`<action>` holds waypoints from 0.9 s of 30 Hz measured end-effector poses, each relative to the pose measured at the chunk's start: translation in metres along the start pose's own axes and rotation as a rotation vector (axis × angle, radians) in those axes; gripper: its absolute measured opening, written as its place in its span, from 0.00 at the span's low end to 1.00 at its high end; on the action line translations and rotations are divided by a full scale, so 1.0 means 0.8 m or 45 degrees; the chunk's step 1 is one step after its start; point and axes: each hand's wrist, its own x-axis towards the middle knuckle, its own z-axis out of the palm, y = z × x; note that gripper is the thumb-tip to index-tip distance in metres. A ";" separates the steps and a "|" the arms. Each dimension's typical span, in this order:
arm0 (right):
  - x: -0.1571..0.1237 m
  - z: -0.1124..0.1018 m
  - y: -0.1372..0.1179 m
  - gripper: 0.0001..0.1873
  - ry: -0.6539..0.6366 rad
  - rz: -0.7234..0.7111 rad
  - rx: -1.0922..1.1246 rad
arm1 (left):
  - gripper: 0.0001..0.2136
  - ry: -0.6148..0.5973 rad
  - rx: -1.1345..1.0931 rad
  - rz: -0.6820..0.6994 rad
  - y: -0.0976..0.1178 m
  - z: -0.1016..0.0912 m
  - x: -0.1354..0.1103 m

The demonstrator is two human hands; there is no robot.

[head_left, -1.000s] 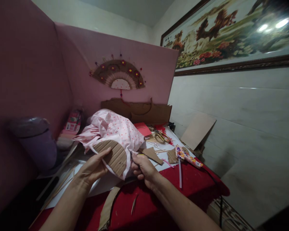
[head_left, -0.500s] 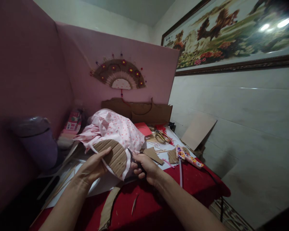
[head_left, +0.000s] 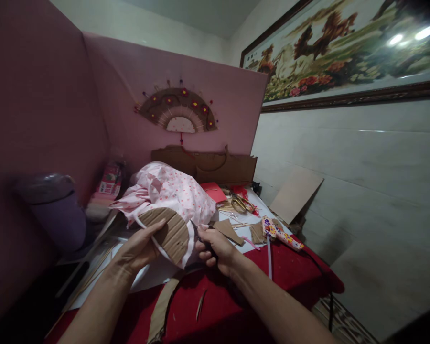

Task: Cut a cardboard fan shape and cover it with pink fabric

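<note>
My left hand (head_left: 138, 248) holds a curved piece of corrugated cardboard (head_left: 170, 234) with pink dotted fabric along its edge, thumb on top of it. My right hand (head_left: 213, 246) is closed around dark scissors (head_left: 200, 239) whose blades point at the right edge of that cardboard and fabric. Both hands are above a table covered in red cloth (head_left: 236, 301). Behind the cardboard lies a heap of pink dotted fabric (head_left: 172, 191).
A floral glue gun (head_left: 281, 234), cardboard scraps (head_left: 227, 229), gold scissors (head_left: 240, 204) and a red sheet (head_left: 213, 191) lie further back. A cardboard strip (head_left: 161, 308) hangs at the front. A purple bin (head_left: 53, 210) stands left. A cardboard fan (head_left: 179, 112) hangs on the pink board.
My right hand shifted slightly toward the cardboard piece and its fingers regripped the scissors. The left hand and cardboard stayed nearly still.
</note>
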 end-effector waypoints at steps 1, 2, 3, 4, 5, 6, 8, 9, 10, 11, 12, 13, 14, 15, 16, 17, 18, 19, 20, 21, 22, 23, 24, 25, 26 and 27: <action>-0.001 -0.001 -0.001 0.14 -0.025 0.015 0.018 | 0.08 0.000 -0.002 0.002 0.000 0.001 0.000; -0.001 -0.001 -0.002 0.14 -0.045 0.029 0.025 | 0.07 -0.004 -0.004 0.001 0.000 0.001 0.000; -0.002 -0.001 -0.003 0.13 -0.055 0.042 0.024 | 0.07 -0.010 -0.003 -0.002 0.000 0.001 0.000; -0.002 -0.001 -0.004 0.12 -0.057 0.051 0.019 | 0.07 -0.013 -0.001 -0.005 0.000 0.001 0.000; -0.002 -0.001 -0.005 0.11 -0.053 0.055 0.015 | 0.07 -0.016 0.000 -0.004 0.000 0.001 0.000; -0.001 -0.001 -0.005 0.11 -0.047 0.057 0.013 | 0.07 -0.022 0.000 -0.005 0.000 0.001 0.000; 0.000 0.000 -0.006 0.11 -0.029 0.046 0.003 | 0.07 -0.036 0.001 -0.007 0.000 -0.001 0.000; 0.001 0.000 -0.005 0.12 -0.020 0.033 -0.009 | 0.07 -0.043 -0.001 -0.007 0.000 -0.002 0.000; 0.002 0.000 -0.004 0.13 -0.010 0.017 -0.030 | 0.07 -0.051 -0.006 -0.009 0.000 -0.003 0.001; 0.003 0.001 -0.003 0.14 0.004 0.001 -0.055 | 0.08 -0.056 -0.011 -0.011 -0.001 -0.004 0.002; 0.004 0.001 -0.002 0.15 0.019 -0.014 -0.082 | 0.08 -0.057 -0.016 -0.011 -0.001 -0.006 0.003; 0.005 0.001 -0.001 0.16 0.038 -0.034 -0.108 | 0.08 -0.053 -0.017 -0.011 -0.001 -0.007 0.003; 0.005 0.001 0.001 0.17 0.058 -0.051 -0.130 | 0.08 -0.048 -0.015 -0.012 -0.002 -0.007 0.004; 0.005 0.001 0.002 0.17 0.075 -0.064 -0.147 | 0.08 -0.044 -0.010 -0.013 -0.002 -0.008 0.004; 0.005 0.001 0.003 0.16 0.083 -0.073 -0.155 | 0.08 -0.046 -0.003 -0.017 -0.001 -0.008 0.004; 0.004 0.001 0.003 0.16 0.080 -0.073 -0.146 | 0.08 -0.048 -0.002 -0.017 -0.001 -0.008 0.004; 0.003 0.000 0.003 0.15 0.065 -0.062 -0.121 | 0.08 -0.050 -0.006 -0.013 0.000 -0.008 0.004; 0.002 -0.001 0.002 0.14 0.042 -0.040 -0.087 | 0.08 -0.050 -0.015 -0.008 0.000 -0.008 0.003; 0.001 -0.002 0.002 0.14 0.011 -0.013 -0.050 | 0.08 -0.046 -0.024 -0.003 0.001 -0.008 0.003; 0.000 -0.004 0.001 0.13 -0.023 0.015 -0.019 | 0.08 -0.036 -0.031 0.000 0.002 -0.007 0.002; -0.001 -0.006 0.001 0.13 -0.055 0.046 -0.001 | 0.08 -0.026 -0.035 0.003 0.002 -0.007 0.002; -0.001 -0.008 0.000 0.14 -0.086 0.075 0.006 | 0.08 -0.018 -0.037 0.007 0.003 -0.007 0.001; -0.001 -0.010 -0.001 0.14 -0.114 0.103 0.006 | 0.08 -0.015 -0.035 0.008 0.003 -0.006 0.001; -0.001 -0.011 -0.001 0.15 -0.141 0.130 0.009 | 0.08 -0.013 -0.032 0.011 0.004 -0.006 0.000; 0.000 -0.013 -0.001 0.15 -0.169 0.151 0.021 | 0.08 -0.007 -0.026 0.016 0.004 -0.006 0.000; 0.001 -0.015 -0.002 0.15 -0.194 0.166 0.041 | 0.08 0.002 -0.019 0.020 0.004 -0.006 -0.001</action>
